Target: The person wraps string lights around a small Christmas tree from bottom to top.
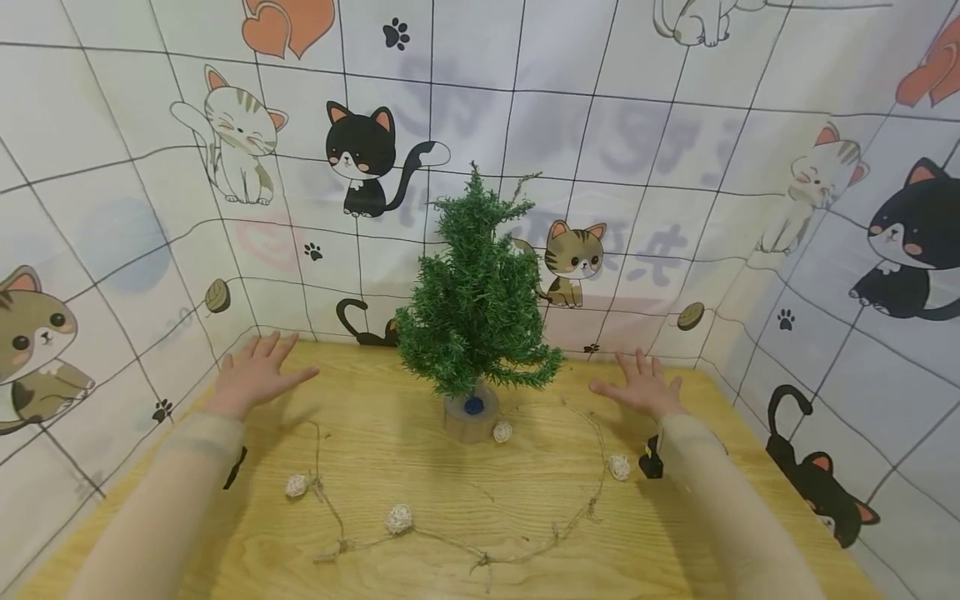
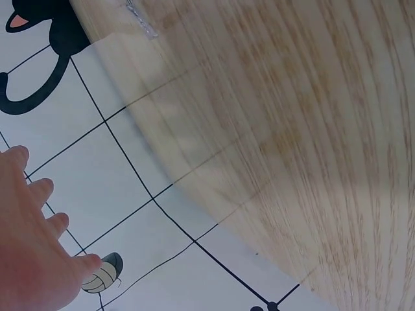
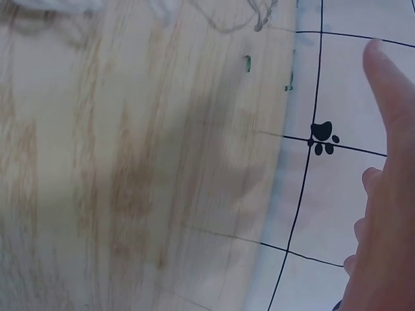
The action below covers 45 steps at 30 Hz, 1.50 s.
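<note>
Both hands are held out with fingers spread and hold nothing. My left hand (image 1: pixel 258 377) is over the far left part of the table; in the left wrist view its fingers (image 2: pixel 59 223) show at the left edge. My right hand (image 1: pixel 643 387) is over the far right part, its thumb (image 3: pixel 382 78) showing in the right wrist view. Between them a small green artificial Christmas tree (image 1: pixel 476 300) stands upright on a round wooden base (image 1: pixel 471 423). A twine string (image 1: pixel 448 538) curves across the table in front of it, with a pale woven ball (image 1: pixel 399 519) beside the string.
More woven balls lie about: one at the left (image 1: pixel 297 486), one against the base (image 1: pixel 502 432), one at the right (image 1: pixel 618 467). The wooden table (image 1: pixel 420 575) meets a white cat-print sheet (image 1: pixel 480 108) at the back and sides. Bits of green (image 3: pixel 248 63) lie near the table's edge.
</note>
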Motion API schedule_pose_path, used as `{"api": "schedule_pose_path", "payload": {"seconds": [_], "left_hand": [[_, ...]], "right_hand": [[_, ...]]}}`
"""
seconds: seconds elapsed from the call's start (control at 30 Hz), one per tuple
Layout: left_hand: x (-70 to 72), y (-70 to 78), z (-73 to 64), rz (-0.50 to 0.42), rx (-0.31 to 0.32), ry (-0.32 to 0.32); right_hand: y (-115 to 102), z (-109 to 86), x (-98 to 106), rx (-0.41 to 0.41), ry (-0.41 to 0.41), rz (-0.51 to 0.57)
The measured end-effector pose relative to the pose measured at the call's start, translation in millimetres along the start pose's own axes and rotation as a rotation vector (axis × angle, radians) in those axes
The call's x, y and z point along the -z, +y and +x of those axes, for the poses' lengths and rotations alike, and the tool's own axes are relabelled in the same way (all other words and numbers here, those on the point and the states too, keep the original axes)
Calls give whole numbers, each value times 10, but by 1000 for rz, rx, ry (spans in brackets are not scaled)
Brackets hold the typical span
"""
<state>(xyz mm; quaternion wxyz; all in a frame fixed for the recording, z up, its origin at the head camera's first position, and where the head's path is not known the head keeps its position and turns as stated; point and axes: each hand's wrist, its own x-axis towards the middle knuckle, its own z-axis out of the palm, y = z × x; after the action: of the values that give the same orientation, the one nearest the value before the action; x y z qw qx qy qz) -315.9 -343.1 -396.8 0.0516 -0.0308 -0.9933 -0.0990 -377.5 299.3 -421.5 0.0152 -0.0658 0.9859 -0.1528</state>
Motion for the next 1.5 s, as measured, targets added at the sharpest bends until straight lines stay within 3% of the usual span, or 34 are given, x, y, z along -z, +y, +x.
{"api": "schedule_pose_path", "payload": {"seconds": [1.2,1.5], "left_hand": [[91,43,110,5,-1,-14],[178,73,113,27,-12,20]], "right_hand": [[-35,71,-65,-13,30,12],[-190,18,-34,54,35,16]]}}
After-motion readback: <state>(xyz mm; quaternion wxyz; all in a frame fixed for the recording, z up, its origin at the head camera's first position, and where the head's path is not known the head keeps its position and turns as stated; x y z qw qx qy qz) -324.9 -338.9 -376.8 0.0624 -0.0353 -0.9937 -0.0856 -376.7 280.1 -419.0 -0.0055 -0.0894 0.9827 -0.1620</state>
